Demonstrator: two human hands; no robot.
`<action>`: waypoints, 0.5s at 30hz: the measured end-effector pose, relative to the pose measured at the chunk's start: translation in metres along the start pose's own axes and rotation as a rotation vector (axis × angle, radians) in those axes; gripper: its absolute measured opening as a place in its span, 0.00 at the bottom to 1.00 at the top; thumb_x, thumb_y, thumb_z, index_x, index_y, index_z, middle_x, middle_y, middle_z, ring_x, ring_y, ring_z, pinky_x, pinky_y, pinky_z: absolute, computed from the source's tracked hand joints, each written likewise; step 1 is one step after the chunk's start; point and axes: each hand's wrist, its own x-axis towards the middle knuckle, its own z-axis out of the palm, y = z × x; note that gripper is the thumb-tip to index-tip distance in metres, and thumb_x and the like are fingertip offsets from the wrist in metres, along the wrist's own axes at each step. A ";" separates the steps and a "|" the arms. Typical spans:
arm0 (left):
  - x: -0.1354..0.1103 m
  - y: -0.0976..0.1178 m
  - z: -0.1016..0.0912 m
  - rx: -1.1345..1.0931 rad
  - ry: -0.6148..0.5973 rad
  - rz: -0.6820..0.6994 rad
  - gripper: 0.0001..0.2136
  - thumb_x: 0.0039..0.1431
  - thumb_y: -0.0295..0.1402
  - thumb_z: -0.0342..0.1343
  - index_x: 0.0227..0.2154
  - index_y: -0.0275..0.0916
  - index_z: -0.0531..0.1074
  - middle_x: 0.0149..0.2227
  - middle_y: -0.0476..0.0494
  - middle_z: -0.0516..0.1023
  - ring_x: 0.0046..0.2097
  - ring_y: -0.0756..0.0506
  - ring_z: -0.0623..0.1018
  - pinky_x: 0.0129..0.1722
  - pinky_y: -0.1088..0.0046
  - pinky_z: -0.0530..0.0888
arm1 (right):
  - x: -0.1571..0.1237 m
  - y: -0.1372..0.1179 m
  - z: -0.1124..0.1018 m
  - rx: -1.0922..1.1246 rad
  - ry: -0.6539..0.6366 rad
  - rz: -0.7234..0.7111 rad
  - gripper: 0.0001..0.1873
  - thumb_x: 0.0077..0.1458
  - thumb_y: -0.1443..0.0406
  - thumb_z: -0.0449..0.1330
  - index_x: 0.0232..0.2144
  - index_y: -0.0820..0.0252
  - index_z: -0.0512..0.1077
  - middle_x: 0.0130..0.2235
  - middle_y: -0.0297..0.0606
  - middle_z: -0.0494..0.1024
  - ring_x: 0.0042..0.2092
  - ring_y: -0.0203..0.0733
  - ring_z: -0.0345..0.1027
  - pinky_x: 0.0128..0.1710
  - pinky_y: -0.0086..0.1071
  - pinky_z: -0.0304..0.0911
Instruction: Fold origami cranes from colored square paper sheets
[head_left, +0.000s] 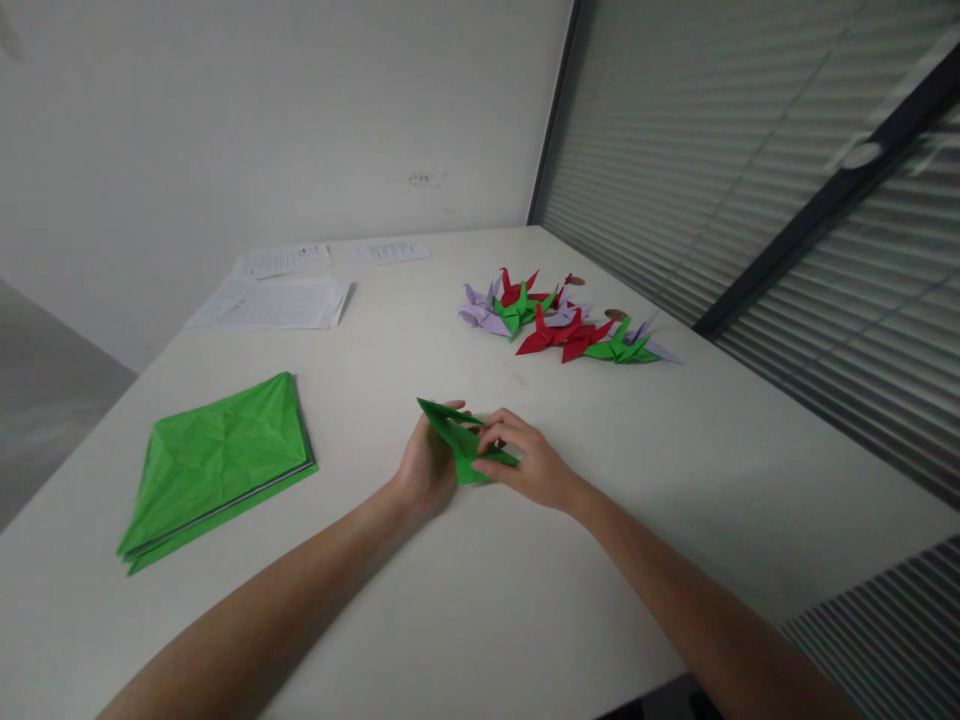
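Observation:
A partly folded sheet of green origami paper (466, 455) is held just above the middle of the table, its pointed end toward the upper left. My left hand (429, 462) supports it from behind on the left, with most of its fingers hidden by the paper. On the other side my right hand (525, 458) grips the paper's right edge between thumb and fingers. The folds stand partly apart, so a gap shows between the upper strip and the lower flap.
Several red, green and lilac folded paper cranes (559, 320) lie in a group at the back right. To the left rests a creased green paper stack (225, 445). Printed sheets (277, 303) lie at the back left. A window with blinds (750, 180) borders the right side.

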 end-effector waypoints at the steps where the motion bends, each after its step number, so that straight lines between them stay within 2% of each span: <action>1: -0.001 0.000 0.000 -0.007 0.008 -0.001 0.10 0.56 0.38 0.56 0.36 0.37 0.73 0.31 0.44 0.77 0.33 0.44 0.79 0.33 0.69 0.75 | 0.000 0.000 0.000 -0.010 -0.003 -0.010 0.03 0.56 0.65 0.63 0.34 0.56 0.72 0.38 0.37 0.71 0.41 0.40 0.68 0.41 0.35 0.65; 5: -0.001 0.000 0.000 -0.008 0.031 -0.007 0.10 0.56 0.37 0.55 0.39 0.38 0.73 0.34 0.43 0.77 0.35 0.44 0.79 0.35 0.68 0.76 | 0.001 0.003 -0.001 -0.165 -0.002 -0.124 0.05 0.61 0.65 0.58 0.36 0.55 0.75 0.38 0.40 0.75 0.43 0.43 0.69 0.44 0.39 0.65; 8: 0.000 -0.002 -0.001 -0.005 0.070 0.004 0.10 0.56 0.38 0.56 0.39 0.39 0.73 0.36 0.43 0.76 0.37 0.44 0.79 0.38 0.66 0.76 | 0.001 0.004 -0.002 -0.268 0.078 -0.143 0.08 0.62 0.65 0.56 0.34 0.55 0.75 0.34 0.39 0.76 0.39 0.43 0.69 0.41 0.40 0.65; 11: 0.000 -0.003 -0.001 -0.021 0.076 -0.005 0.11 0.57 0.39 0.55 0.38 0.38 0.73 0.35 0.43 0.76 0.38 0.42 0.79 0.41 0.63 0.76 | 0.003 0.003 -0.002 -0.201 0.160 -0.089 0.07 0.61 0.64 0.58 0.31 0.55 0.75 0.32 0.38 0.75 0.37 0.42 0.69 0.39 0.38 0.65; 15: -0.002 -0.003 0.000 -0.047 -0.011 -0.049 0.12 0.60 0.39 0.52 0.40 0.37 0.73 0.33 0.41 0.78 0.39 0.40 0.80 0.44 0.57 0.75 | 0.003 0.004 0.000 -0.019 0.197 0.016 0.07 0.55 0.62 0.63 0.27 0.56 0.73 0.30 0.36 0.74 0.33 0.40 0.67 0.35 0.35 0.63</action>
